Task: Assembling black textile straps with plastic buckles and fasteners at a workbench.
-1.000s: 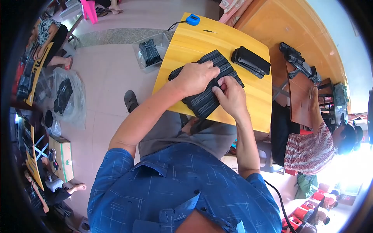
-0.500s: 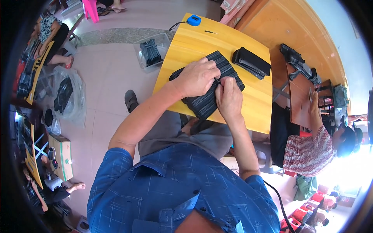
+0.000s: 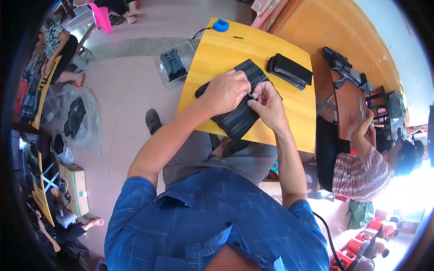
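Dark bundle: a thick stack of black, layered strips (image 3: 239,121) lies under both hands, toward the near edge of the yellow table (image 3: 294,122), with its lower end at that edge; it sits aslant.
Left hand: the person's left hand (image 3: 226,92) rests over the middle of the stack, fingers curled and drawn together, fingertips down at its centre; what they grip is hidden.
Right hand: the right hand (image 3: 269,105) meets it there from the right, thumb and forefinger brought close in a pinch at the stack's middle; the bit between them is too small to tell.
Second pile: a smaller pile of folded black pieces (image 3: 289,71) lies by the right edge, near the far right corner.
Far edge: a blue tape measure (image 3: 220,25) with a black strap sits at the far left corner; a thin dark tool (image 3: 241,38) lies to its right.
Beyond the left edge: a clear bin (image 3: 190,50) on the floor holds a dark tied bundle (image 3: 173,65).
Beyond the right edge: a co-worker in a patterned top (image 3: 361,176) sits at a brown table (image 3: 347,106).
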The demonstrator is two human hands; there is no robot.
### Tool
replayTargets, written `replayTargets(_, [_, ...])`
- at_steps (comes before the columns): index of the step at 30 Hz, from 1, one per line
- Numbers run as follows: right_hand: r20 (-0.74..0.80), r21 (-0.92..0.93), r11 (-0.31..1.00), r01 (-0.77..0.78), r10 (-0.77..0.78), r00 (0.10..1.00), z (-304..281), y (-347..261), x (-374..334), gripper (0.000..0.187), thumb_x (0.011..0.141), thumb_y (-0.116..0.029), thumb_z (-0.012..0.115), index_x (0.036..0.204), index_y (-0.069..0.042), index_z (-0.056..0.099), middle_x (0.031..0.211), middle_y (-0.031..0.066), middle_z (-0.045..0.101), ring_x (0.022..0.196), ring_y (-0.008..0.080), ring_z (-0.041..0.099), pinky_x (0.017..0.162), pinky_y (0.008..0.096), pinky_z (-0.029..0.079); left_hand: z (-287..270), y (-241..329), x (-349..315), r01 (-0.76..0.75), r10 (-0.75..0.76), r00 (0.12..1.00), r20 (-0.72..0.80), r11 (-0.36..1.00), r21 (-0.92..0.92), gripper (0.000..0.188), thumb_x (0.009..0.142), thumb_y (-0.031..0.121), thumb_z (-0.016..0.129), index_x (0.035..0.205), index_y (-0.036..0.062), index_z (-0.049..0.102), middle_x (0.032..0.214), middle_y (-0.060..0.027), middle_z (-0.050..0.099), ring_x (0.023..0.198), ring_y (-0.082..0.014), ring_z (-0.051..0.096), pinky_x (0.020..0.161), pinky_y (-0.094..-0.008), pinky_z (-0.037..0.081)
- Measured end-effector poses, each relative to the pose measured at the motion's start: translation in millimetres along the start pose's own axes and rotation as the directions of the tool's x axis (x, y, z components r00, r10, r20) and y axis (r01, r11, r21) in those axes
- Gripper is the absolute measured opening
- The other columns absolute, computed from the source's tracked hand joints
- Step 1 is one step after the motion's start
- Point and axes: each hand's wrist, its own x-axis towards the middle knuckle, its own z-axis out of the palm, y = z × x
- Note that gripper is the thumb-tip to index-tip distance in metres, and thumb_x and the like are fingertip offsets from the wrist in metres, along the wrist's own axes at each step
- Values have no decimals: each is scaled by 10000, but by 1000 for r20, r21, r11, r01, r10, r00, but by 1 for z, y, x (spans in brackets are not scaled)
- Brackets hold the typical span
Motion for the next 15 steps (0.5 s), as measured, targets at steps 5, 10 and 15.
replayTargets(5, [5, -110, 994, -28, 29, 1000, 1, -12, 1, 370, 749, 30, 819, 996, -64, 560, 824, -25, 557, 684, 69, 507, 622, 241, 447, 0, -1, -1, 31, -32, 999, -12, 999, -44, 115, 814, 57, 719, 926, 84, 720, 986, -73, 635, 940, -302, 636, 812, -428, 537])
replayTargets(10, [9, -84, 996, -27, 28, 1000, -1, -10, 1, 366, 749, 20, 824, 992, -63, 562, 802, -23, 563, 665, 67, 499, 611, 244, 444, -5, 6, 0, 55, -55, 998, 9, 995, -86, 148, 802, 78, 741, 951, 81, 739, 1003, -82, 636, 958, -294, 648, 822, -418, 541])
replayTargets(15, [-23, -76, 997, -15, 13, 1000, 1, -9, -1, 348, 750, 20, 820, 976, -64, 569, 799, -26, 562, 667, 63, 498, 614, 247, 449, -4, 4, 1, 40, -36, 998, 49, 996, -83, 137, 815, 114, 760, 949, 85, 752, 985, -74, 638, 948, -287, 648, 814, -413, 541])
